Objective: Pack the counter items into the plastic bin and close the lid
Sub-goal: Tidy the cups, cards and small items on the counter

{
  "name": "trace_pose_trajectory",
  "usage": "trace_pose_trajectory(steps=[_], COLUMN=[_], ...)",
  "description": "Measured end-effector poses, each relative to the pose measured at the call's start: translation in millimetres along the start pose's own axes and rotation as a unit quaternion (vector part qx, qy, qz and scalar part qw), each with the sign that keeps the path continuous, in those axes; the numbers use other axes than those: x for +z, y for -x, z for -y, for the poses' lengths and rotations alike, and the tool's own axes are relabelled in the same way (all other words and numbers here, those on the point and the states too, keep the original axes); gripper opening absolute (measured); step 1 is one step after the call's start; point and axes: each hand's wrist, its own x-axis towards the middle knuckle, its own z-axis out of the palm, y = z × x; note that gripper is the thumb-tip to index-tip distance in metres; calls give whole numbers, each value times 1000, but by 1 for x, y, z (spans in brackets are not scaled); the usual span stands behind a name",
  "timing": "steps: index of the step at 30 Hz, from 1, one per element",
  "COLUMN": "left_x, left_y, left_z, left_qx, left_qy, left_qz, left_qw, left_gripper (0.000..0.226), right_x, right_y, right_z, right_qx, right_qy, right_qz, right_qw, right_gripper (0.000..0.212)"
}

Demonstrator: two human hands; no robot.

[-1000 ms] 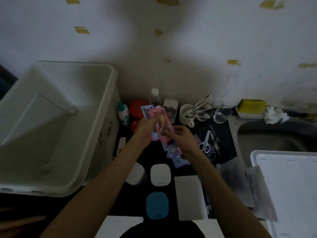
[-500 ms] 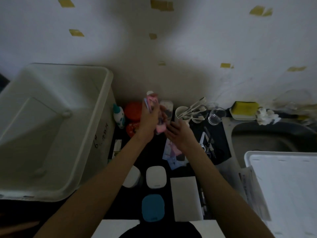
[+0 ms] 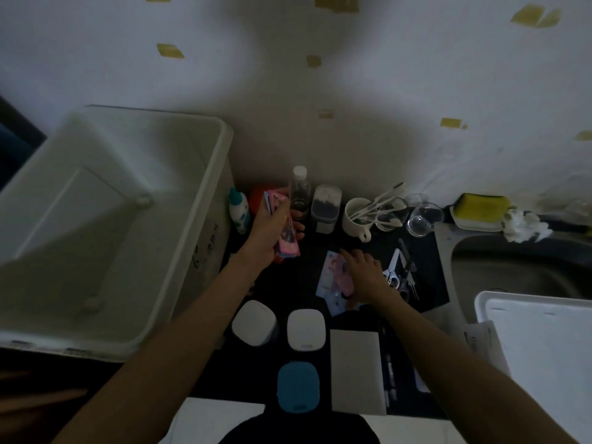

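The big white plastic bin [image 3: 205, 238] stands open and empty at the left. Its white lid [image 3: 544, 363] lies at the right edge by the sink. My left hand [image 3: 272, 232] grips a stack of pink cards [image 3: 285, 238] just right of the bin's wall. My right hand [image 3: 365, 274] lies with straight fingers on loose picture cards [image 3: 333, 277] spread on the dark counter. Behind them stand a small blue-and-white bottle [image 3: 238, 211], a clear bottle [image 3: 299, 193], a jar [image 3: 325, 206] and a white mug with spoons [image 3: 357, 216].
Two white square containers [image 3: 304, 328], a blue one [image 3: 298, 390] and a white sheet [image 3: 355, 370] sit near the front edge. Scissors [image 3: 392, 274] and glass cups [image 3: 423, 217] lie right of my hand. The sink [image 3: 519, 270] and a yellow sponge [image 3: 480, 206] are at the far right.
My left hand has drawn the pink cards left and down toward the bin. My right hand has dropped from the stack onto the loose cards on the counter.
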Motion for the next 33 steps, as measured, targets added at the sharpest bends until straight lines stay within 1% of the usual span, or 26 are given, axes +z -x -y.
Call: trace_pose_trajectory(steps=[5, 8, 11, 13, 15, 16, 19, 22, 23, 25, 27, 28, 30, 31, 33], left_x=[-2, -4, -7, -9, -11, -12, -15, -18, -19, -22, -24, -24, -24, -25, -22], left_y=[3, 3, 3, 3, 4, 4, 3, 0, -1, -5, -7, -7, -7, -7, -5], left_z=[1, 2, 4, 5, 6, 6, 8, 11, 11, 13, 14, 14, 13, 12, 10], left_qx=[-6, -24, -51, -56, -56, -57, -52, -36, -35, -35, -35, -35, -33, -36, -71], left_qy=[-11, -14, -17, -26, -39, -49, -86, -129, -143, -160, -166, -174, -192, -194, -168], left_qz=[-3, 5, 9, 4, 6, 6, 7, 13, 11, 9, 13, 14, 13, 19, 50], left_qw=[1000, 1000, 998, 998, 998, 997, 995, 991, 989, 987, 985, 984, 981, 980, 982], left_gripper=[32, 35, 34, 31, 27, 23, 14, 14, 13, 15, 19, 21, 20, 21, 25], right_x=[-6, -8, -7, -5, -5, -6, -12, -22, -28, -46, -70, -84, -112, -123, -141], right_y=[-11, -16, -18, -18, -17, -18, -20, -23, -22, -19, -17, -15, -10, -8, -5], right_z=[4, 8, 8, 6, 6, 7, 11, 10, 10, 12, 13, 13, 16, 17, 20], right_qx=[10, 28, 31, 20, 3, -2, -4, -35, -51, -84, -108, -119, -150, -164, -180], right_qy=[14, 13, 37, 53, 49, 28, -118, -213, -242, -302, -323, -328, -355, -362, -359], right_qz=[27, 32, 17, -7, -23, -19, 14, 0, -13, -51, -100, -108, -96, -93, -103], right_qw=[999, 999, 999, 998, 999, 999, 993, 976, 969, 948, 935, 931, 918, 913, 910], right_gripper=[127, 121, 109, 101, 97, 94, 79, 47, 41, 35, 37, 35, 25, 23, 24])
